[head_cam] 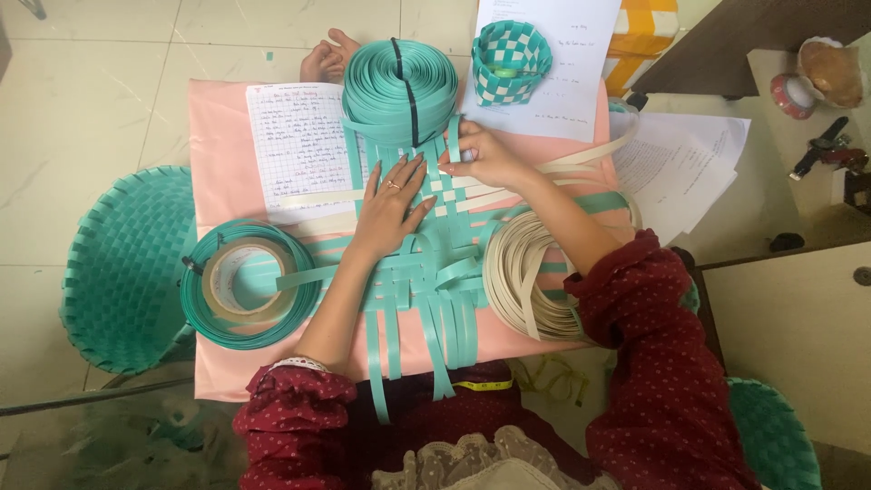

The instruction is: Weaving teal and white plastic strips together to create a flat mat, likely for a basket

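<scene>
**Inspector:** State what each hand is doing.

**Me:** My left hand point(392, 204) lies flat, fingers spread wide, pressing on the woven mat of teal and cream strips point(435, 245) at the middle of the pink board point(218, 172). I judge this keeps the crossed strips from sliding. My right hand point(485, 156) is narrowed to a pinch on a cream strip point(562, 168) where it enters the weave, near the board's far edge.

**Inspector:** And the loose ends?

**Me:** The teal strips hang over the near edge toward my lap; the cream ones run off to the right edge.

**Inspector:** Supplies?

**Me:** A teal strip coil point(399, 86) stands at the far edge, just beyond the mat. A second teal coil point(247, 283), ringed around a tape roll, sits at the near left corner. A cream coil point(526, 277) lies at the right edge, beside my forearm. All are within reach of the weave.

**Inspector:** Papers and packages?

**Me:** A handwritten grid sheet point(295, 150) lies at the far left, partly under the strips. A white sheet point(553, 63) at the far right corner carries a small checked teal-and-white basket point(511, 62). An orange-and-white box point(644, 27) stands beyond it. A teal woven basket point(122, 268) rests on the floor to the left.
</scene>
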